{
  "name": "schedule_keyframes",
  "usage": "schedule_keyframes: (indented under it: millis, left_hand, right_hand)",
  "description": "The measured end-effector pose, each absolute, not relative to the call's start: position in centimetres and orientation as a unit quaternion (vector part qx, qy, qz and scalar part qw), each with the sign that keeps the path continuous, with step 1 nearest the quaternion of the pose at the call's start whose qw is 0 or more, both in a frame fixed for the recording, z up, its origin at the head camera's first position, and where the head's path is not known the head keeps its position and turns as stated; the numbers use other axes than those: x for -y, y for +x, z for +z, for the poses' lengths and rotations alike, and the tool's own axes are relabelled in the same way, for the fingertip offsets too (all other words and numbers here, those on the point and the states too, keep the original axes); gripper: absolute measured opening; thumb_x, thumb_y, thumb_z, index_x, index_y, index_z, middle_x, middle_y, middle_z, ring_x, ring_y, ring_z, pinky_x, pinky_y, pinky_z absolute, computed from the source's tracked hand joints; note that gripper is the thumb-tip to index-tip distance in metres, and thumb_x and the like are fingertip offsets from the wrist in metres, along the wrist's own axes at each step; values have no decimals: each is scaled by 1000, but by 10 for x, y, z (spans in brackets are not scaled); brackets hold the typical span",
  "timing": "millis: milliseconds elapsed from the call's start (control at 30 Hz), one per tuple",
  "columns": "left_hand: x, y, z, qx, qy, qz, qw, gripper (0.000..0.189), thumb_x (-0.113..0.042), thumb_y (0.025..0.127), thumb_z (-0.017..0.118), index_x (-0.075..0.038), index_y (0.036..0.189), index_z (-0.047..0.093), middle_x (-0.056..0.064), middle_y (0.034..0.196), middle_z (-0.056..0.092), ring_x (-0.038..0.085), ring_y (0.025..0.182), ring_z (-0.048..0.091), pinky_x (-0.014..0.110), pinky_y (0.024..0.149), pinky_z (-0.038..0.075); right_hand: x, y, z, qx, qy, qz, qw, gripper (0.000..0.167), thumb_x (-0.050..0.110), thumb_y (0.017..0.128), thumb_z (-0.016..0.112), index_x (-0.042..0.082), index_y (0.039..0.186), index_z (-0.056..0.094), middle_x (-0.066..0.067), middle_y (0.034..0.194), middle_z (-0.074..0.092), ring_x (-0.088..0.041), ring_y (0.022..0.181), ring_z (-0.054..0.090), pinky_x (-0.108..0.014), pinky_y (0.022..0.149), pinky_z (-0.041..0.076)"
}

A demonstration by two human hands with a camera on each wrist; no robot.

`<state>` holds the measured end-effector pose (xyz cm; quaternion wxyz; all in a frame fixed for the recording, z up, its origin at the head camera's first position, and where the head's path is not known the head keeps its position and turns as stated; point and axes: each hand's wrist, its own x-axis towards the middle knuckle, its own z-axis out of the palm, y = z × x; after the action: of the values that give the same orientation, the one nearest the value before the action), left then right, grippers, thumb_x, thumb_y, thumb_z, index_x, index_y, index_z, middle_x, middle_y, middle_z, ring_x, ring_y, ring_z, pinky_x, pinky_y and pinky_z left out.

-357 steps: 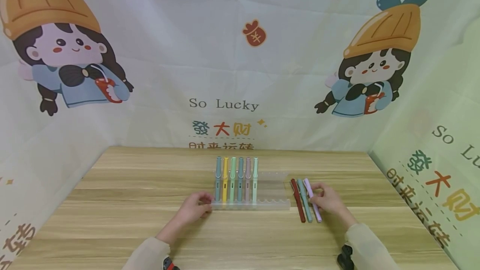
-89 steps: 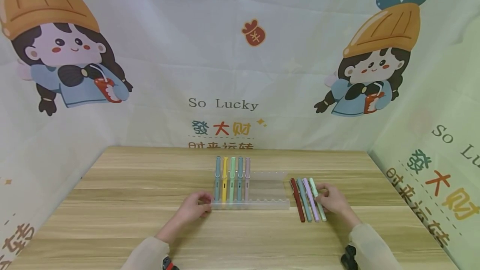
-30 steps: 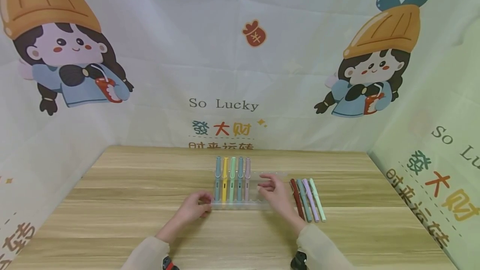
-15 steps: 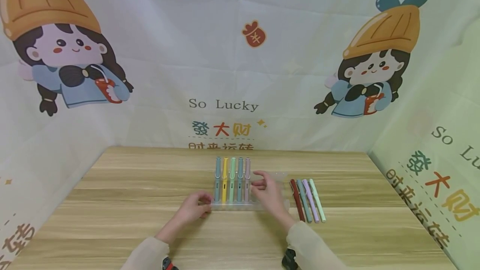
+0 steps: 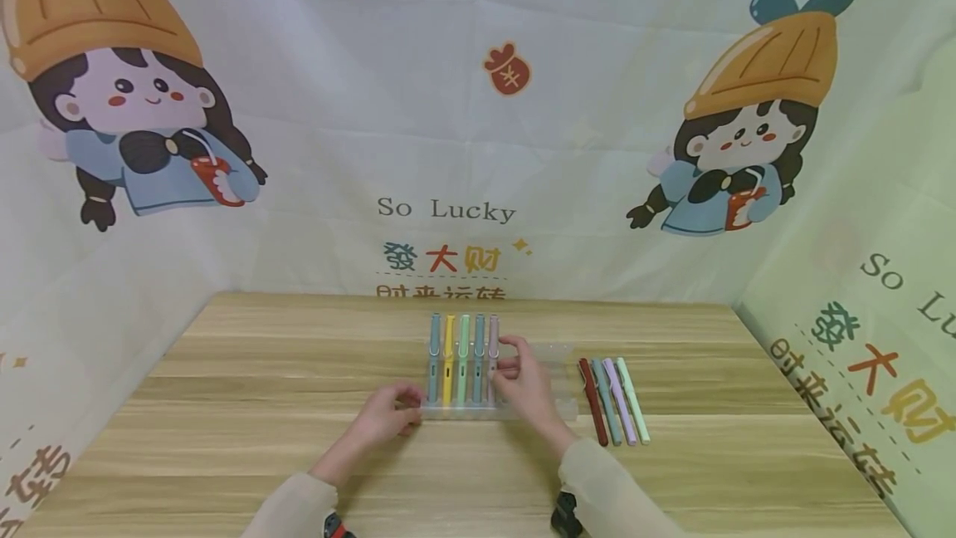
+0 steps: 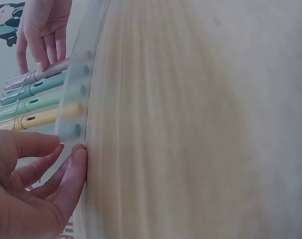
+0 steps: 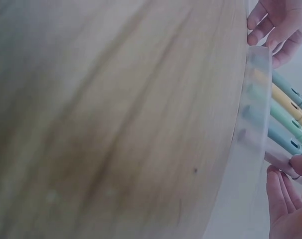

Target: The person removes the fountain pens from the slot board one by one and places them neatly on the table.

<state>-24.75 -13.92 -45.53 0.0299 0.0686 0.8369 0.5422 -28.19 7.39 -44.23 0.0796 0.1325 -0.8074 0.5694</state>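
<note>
A clear plastic pen rack (image 5: 563, 408) stands on the table, with a blue-grey pen (image 5: 434, 368), a yellow pen (image 5: 448, 364), a light green pen (image 5: 463, 364), a teal-blue pen (image 5: 479, 364) and a mauve pen (image 5: 493, 347) side by side in its left part. My left hand (image 5: 390, 411) grips the rack's left front corner between thumb and fingers, as the left wrist view shows. My right hand (image 5: 526, 382) reaches over the rack and pinches the mauve pen (image 7: 278, 160), the rightmost, which still lies in its slot. Part of that pen is hidden behind the fingers.
Right of the rack, a dark red pen (image 5: 593, 401), a blue-grey pen (image 5: 607, 401), a lilac pen (image 5: 620, 401) and a pale mint pen (image 5: 633, 399) lie slanted, side by side, on the wooden table (image 5: 299, 364). A printed cloth (image 5: 336, 148) hangs behind the table.
Earlier, the mint pen went from the rack to the loose row on the right. Since then my right hand has moved left to the mauve pen and taken hold of it. My left hand stays put.
</note>
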Motion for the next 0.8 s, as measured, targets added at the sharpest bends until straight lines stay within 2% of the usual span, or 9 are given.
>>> schedule_keyframes:
  millis: [533, 800]
  left_hand:
    - [140, -249, -458, -833, 71, 547, 32, 17, 10, 77, 54, 9, 93, 55, 10, 82, 55, 20, 68, 55, 32, 56, 50]
    - [139, -250, -459, -834, 66, 546, 27, 17, 10, 76, 54, 8, 92, 55, 11, 81, 55, 19, 67, 55, 33, 56, 50]
  right_hand:
    - [-73, -283, -443, 814, 130, 559, 91, 49, -10, 75, 59, 4, 119, 44, -15, 82, 61, -23, 74, 60, -26, 63, 51]
    - [-73, -279, -433, 801, 133, 574, 106, 48, -8, 77, 58, 5, 120, 43, -15, 85, 60, -26, 80, 58, -32, 70, 49]
